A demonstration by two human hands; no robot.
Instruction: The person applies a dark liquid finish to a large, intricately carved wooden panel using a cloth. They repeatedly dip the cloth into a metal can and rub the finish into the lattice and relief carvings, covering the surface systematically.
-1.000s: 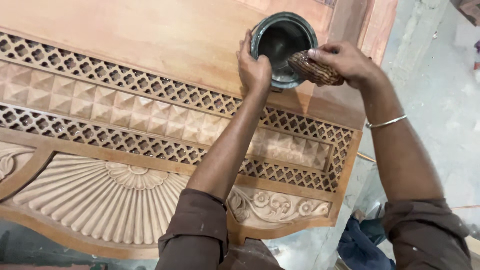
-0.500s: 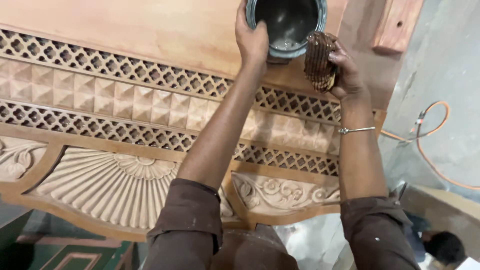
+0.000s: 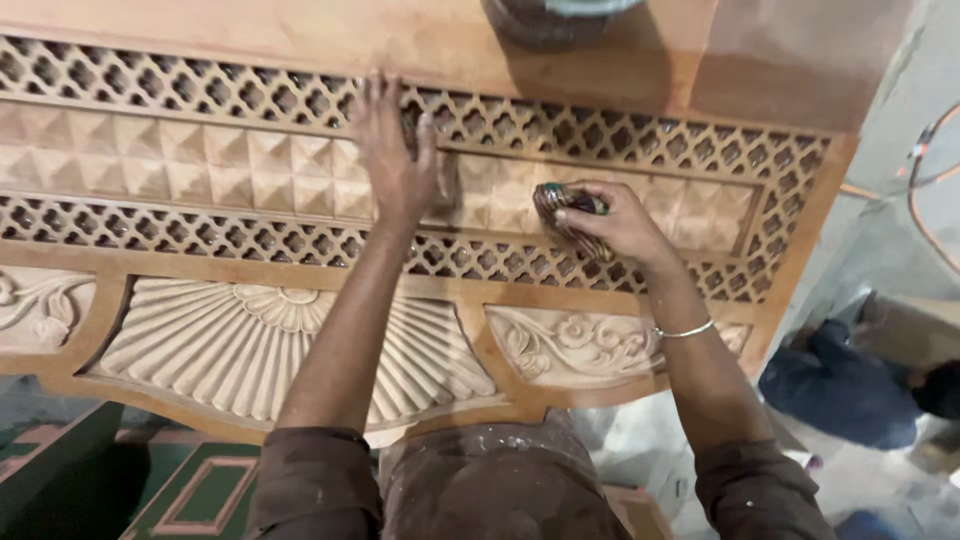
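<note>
On the carved panel: both hands working along the band of small raised pyramids, between two lattice strips.
Left hand [image 3: 398, 160]: lying flat and open, fingers spread, pressing on the panel [image 3: 230, 170] at the upper lattice and pyramid row; gripping nothing.
Right hand [image 3: 612, 220]: closed around a brown wad [image 3: 560, 208], fingertips curled over its top, pressing it against the pyramid band.
Wad: looking like a bundled pad or coil, brown with a greenish patch; probably soft, light, yielding under the fingers; best taken across its bulk, as being done now.
Panel: seeming stiff, heavy wood; lattice bars thin and likely breakable, so bracing on solid rails looking wiser than on openwork.
Tin [image 3: 560, 15]: sitting at the panel's top edge, mostly cut off by the frame; well apart from both hands.
Below the lattice: fan carving [image 3: 250, 350] and floral scroll [image 3: 575, 345], untouched.
Wrist: wearing a thin bangle [image 3: 685, 330].
At right, lower down: another person [image 3: 850, 385] crouching on the floor.
</note>
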